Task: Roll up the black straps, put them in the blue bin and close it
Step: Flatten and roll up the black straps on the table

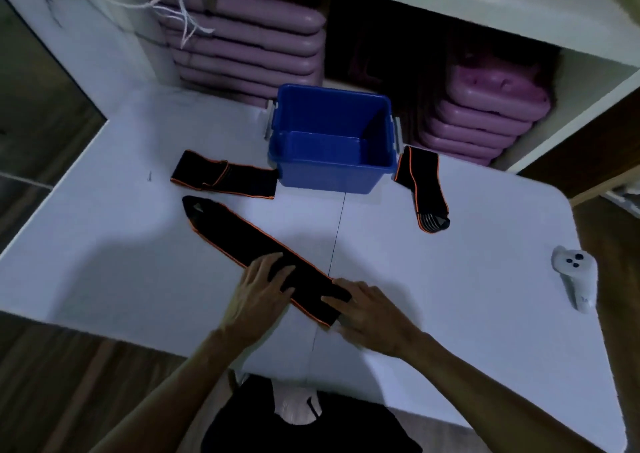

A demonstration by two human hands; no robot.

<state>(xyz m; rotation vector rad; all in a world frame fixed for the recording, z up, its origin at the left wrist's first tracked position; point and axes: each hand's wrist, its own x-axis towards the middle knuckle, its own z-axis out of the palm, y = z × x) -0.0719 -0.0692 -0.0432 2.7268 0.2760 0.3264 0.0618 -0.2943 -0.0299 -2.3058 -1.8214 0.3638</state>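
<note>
A long black strap with orange edges (239, 234) lies flat and diagonal across the white table (104, 245). My left hand (258, 295) rests on its near part with fingers spread. My right hand (372, 312) holds the strap's near end, fingers curled over it. A second black strap (225, 175) lies folded to the left of the blue bin (332, 172). A third black strap (420, 184) lies folded to the right of the bin. The bin stands open and looks empty; no lid is in view.
A white hand controller (576, 276) lies near the table's right edge. Stacks of purple cases (249, 44) fill the white shelf behind the bin. White cords (180, 13) hang at the upper left. Wooden floor surrounds the table.
</note>
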